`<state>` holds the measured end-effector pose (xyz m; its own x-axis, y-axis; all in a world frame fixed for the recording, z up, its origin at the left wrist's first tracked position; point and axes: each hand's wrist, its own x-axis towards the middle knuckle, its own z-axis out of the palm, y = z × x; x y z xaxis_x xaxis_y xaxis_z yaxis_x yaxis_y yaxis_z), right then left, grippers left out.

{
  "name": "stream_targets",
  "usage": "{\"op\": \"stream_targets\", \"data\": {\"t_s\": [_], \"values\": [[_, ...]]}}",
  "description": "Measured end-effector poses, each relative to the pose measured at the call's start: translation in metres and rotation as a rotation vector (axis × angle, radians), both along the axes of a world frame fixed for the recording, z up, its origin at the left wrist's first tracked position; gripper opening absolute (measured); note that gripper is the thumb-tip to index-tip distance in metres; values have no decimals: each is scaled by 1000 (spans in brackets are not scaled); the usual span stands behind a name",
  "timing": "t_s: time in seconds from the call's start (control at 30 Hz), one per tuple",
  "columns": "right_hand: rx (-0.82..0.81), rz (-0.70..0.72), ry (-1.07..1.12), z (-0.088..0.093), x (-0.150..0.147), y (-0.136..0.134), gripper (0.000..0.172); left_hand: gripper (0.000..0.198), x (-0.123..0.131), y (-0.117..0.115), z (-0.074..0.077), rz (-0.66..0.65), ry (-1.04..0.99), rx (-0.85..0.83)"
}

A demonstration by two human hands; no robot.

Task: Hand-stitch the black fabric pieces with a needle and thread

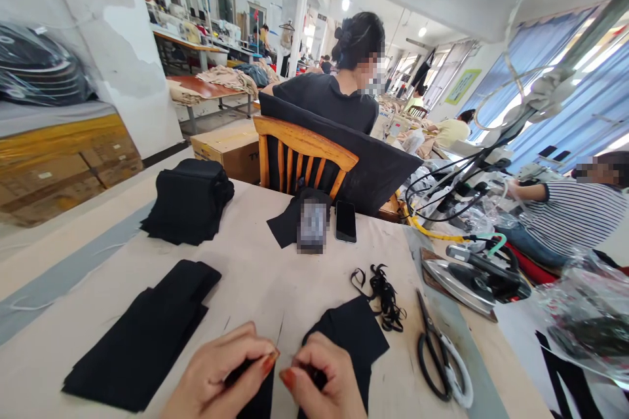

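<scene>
My left hand [219, 376] and my right hand [322, 376] meet at the near edge of the beige table [255, 281], each pinching a small piece of black fabric [246, 373] between thumb and fingers. A larger black fabric piece [356, 334] lies just under and beyond my right hand. A flat stack of black fabric pieces [142, 334] rests to the left of my left hand. A tangle of black elastic loops [383, 294] sits beyond the right hand.
Scissors [439, 357] and a steam iron [472, 278] lie at the right. A folded black pile [189, 200], a phone [345, 220] and a blurred object are farther back. A person in black sits in a wooden chair [304, 160] ahead; another in stripes sits right.
</scene>
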<state>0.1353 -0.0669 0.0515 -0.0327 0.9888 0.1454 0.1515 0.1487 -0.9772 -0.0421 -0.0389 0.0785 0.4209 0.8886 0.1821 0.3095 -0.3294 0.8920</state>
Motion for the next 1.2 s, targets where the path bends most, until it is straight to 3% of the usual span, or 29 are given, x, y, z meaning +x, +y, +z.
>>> {"op": "stream_targets", "data": {"t_s": [0.07, 0.13, 0.23, 0.33, 0.53, 0.67, 0.83, 1.2], "values": [[74, -27, -41, 5, 4, 4, 22, 28, 2, 3, -1, -9, 2, -54], [41, 2, 15, 8, 2, 7, 22, 26, 5, 5, -2, -9, -37, -113], [-152, -18, 149, 10, -4, 9, 28, 14, 8, 10, -5, 40, -137, -302], [-355, -121, 322, 9, -5, 12, 36, 20, 6, 16, -11, 124, -195, -471], [-425, -218, 490, 6, -2, 15, 36, 34, 9, 15, -11, 286, -401, -623], [-423, -264, 544, 8, -4, 16, 35, 39, 16, 13, -7, 257, -465, -687], [-426, -270, 585, 8, -5, 17, 33, 17, 19, 12, -8, 96, -466, -694], [-433, -255, 576, -1, -7, 23, 35, 28, 14, 7, -19, 167, -438, -693]]}}
